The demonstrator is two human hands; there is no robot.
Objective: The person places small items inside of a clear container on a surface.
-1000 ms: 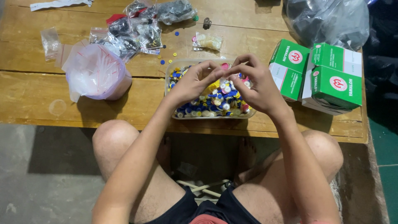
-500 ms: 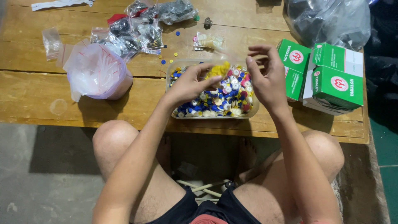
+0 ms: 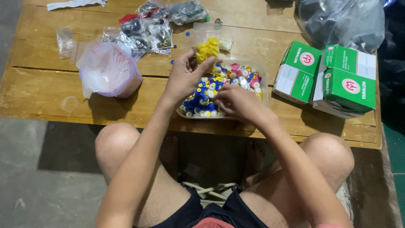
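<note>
Fingers, left hand (image 3: 184, 76): thumb and fingers pinched on a small clear bag of yellow pieces (image 3: 206, 48), held up over the far-left corner of the tray.
Fingers, right hand (image 3: 236, 102): curled down into the tray's contents; whether they grip a piece cannot be told.
Tray (image 3: 265, 86): clear plastic, on the wooden table (image 3: 38, 90), filled with small blue, white, yellow and pink round pieces (image 3: 202, 95).
Left of tray: pinkish translucent bag (image 3: 107, 69), bulging.
Beyond tray, far-left: cluster of clear bags with dark parts (image 3: 145, 31).
Right of tray: green-and-white boxes (image 3: 327, 78), stacked close together.
</note>
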